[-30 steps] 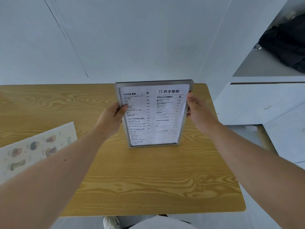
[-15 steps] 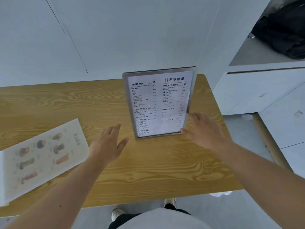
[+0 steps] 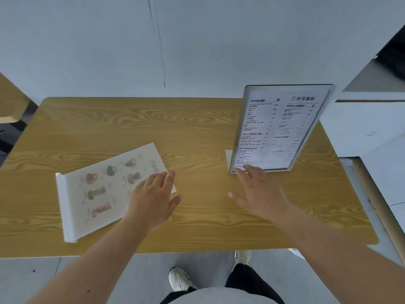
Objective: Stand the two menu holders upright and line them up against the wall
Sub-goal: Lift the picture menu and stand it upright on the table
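Observation:
A text menu holder (image 3: 278, 130) with a grey frame stands upright on the right part of the wooden table (image 3: 197, 128), its base some way out from the wall. A second menu holder (image 3: 103, 189), printed with drink pictures, lies flat on the left part of the table. My left hand (image 3: 153, 198) hovers open over the flat holder's near right corner. My right hand (image 3: 258, 191) is open, fingers spread, its fingertips at the lower left corner of the standing holder.
A pale wall (image 3: 197, 51) runs along the table's far edge. A white cabinet (image 3: 368, 128) stands to the right with a dark bag on top. Another wooden table edge (image 3: 11, 99) shows at far left. My shoes (image 3: 182, 279) are below the near edge.
Both hands let go of the text menu holder, which now stands by itself. My view and both hands shifted left, and my left hand reached the flat holder.

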